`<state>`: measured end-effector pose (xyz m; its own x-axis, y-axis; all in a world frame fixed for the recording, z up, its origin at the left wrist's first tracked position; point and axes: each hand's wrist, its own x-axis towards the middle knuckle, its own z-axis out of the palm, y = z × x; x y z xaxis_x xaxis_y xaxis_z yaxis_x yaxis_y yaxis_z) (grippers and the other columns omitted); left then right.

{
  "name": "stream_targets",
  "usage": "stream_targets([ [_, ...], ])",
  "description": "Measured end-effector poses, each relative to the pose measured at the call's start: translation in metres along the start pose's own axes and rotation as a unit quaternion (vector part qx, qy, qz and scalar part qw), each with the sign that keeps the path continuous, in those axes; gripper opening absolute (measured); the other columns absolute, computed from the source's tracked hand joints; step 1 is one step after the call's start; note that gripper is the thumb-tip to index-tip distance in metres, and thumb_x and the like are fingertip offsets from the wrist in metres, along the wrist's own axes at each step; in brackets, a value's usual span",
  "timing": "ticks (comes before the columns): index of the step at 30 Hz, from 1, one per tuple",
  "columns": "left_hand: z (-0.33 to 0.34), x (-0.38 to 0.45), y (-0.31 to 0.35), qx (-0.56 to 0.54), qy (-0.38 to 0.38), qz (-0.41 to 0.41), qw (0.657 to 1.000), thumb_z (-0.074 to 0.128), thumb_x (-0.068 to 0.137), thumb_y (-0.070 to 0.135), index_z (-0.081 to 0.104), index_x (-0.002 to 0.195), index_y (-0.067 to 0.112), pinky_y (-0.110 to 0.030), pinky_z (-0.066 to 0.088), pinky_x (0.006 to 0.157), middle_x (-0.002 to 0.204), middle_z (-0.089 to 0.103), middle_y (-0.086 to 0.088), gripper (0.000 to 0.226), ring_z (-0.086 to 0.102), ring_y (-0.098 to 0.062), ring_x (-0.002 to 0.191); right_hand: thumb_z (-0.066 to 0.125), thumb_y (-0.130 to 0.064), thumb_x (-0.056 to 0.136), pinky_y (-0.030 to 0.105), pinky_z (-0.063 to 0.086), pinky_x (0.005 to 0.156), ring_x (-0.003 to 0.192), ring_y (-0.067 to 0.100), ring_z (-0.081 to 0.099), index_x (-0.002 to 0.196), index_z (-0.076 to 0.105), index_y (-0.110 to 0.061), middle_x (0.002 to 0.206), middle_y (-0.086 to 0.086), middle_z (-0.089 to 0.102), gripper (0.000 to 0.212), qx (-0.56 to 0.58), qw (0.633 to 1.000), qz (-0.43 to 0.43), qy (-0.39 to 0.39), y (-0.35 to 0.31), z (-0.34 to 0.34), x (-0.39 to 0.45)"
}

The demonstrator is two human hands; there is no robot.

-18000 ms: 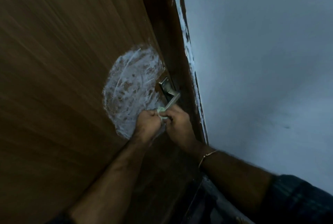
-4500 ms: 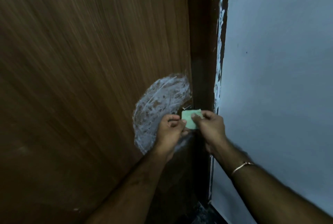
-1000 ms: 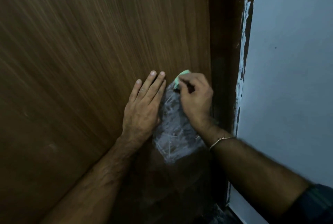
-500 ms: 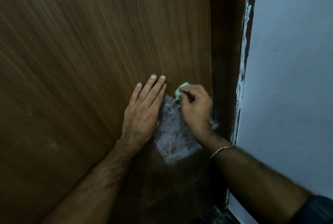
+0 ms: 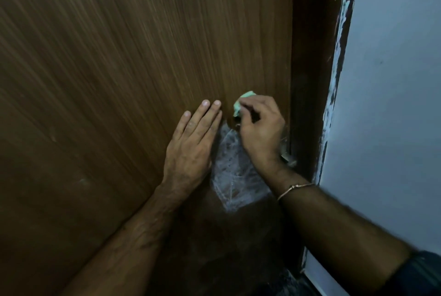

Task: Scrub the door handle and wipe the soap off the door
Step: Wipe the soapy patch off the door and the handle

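Door handle (image 5: 287,159) barely showed, a sliver of metal at the door's (image 5: 143,57) right edge, mostly hidden behind right wrist. White soap patch (image 5: 231,174) sat on the door at 9 o'clock of the handle, between both hands. Right hand (image 5: 260,128) covered patch's upper part, grip pinching a green cloth (image 5: 242,102) against the wood, cloth poking out at 11 o'clock of the knuckles. Left hand (image 5: 191,148) lay flat on door just left of patch, grip spread, fingers straight, holding nothing. Thin bracelet (image 5: 293,188) on right wrist. Dark door frame (image 5: 310,69) at 3 o'clock of door, pale wall (image 5: 393,81) beyond
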<state>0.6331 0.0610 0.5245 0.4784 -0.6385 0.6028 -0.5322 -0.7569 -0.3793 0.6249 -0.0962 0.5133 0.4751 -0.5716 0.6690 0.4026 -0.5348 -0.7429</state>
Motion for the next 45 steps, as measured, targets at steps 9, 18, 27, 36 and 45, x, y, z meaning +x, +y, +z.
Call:
stream_targets([
  [9, 0.0, -0.015, -0.009, 0.002, 0.014, -0.001, 1.0, 0.042, 0.087, 0.01, 0.035, 0.15, 0.009, -0.04, 0.007, 0.122, 0.161, 0.028, -0.006, 0.063, 0.018, -0.021, 0.15, 0.065, -0.007, 0.087, 0.006, 0.046, 0.085, 0.094, -0.004, 0.056, 0.099, 0.073, -0.013, 0.104, -0.006, 0.062, 0.016, 0.012, 1.0, 0.012, 0.0, 0.0, 0.001, -0.009],
  [18, 0.001, -0.026, -0.011, 0.013, 0.019, -0.007, 1.0, 0.042, 0.087, 0.007, 0.036, 0.15, 0.008, -0.04, 0.007, 0.122, 0.161, 0.029, -0.006, 0.063, 0.02, -0.022, 0.15, 0.065, -0.005, 0.087, 0.01, 0.049, 0.087, 0.095, -0.001, 0.057, 0.1, 0.072, -0.015, 0.108, 0.0, 0.064, 0.018, -0.002, 0.998, 0.058, -0.024, 0.012, -0.002, -0.031],
  [27, 0.002, -0.03, -0.011, 0.012, 0.021, -0.011, 1.0, 0.038, 0.09, 0.01, 0.038, 0.149, 0.01, -0.042, 0.011, 0.122, 0.161, 0.028, -0.005, 0.059, 0.02, -0.021, 0.151, 0.064, -0.002, 0.087, 0.019, 0.049, 0.091, 0.097, 0.005, 0.057, 0.099, 0.073, -0.008, 0.104, 0.003, 0.065, 0.017, -0.005, 0.997, 0.029, -0.077, 0.012, 0.002, -0.06],
  [36, 0.005, -0.033, -0.012, -0.001, 0.008, -0.011, 1.0, 0.053, 0.084, 0.007, 0.034, 0.15, 0.009, -0.04, 0.003, 0.122, 0.162, 0.025, -0.006, 0.069, 0.014, -0.021, 0.152, 0.063, -0.003, 0.088, 0.011, 0.044, 0.091, 0.099, 0.002, 0.056, 0.102, 0.072, -0.01, 0.105, 0.001, 0.064, 0.018, 0.012, 0.994, -0.004, -0.112, 0.003, 0.011, -0.077],
  [45, 0.007, -0.033, -0.013, 0.004, 0.015, -0.011, 1.0, 0.043, 0.086, 0.007, 0.036, 0.15, 0.008, -0.042, 0.007, 0.122, 0.162, 0.026, -0.006, 0.064, 0.016, -0.022, 0.151, 0.065, -0.004, 0.086, 0.003, 0.043, 0.086, 0.097, 0.004, 0.059, 0.099, 0.073, -0.011, 0.105, 0.001, 0.065, 0.017, 0.023, 0.999, 0.044, -0.015, 0.023, 0.003, -0.029],
])
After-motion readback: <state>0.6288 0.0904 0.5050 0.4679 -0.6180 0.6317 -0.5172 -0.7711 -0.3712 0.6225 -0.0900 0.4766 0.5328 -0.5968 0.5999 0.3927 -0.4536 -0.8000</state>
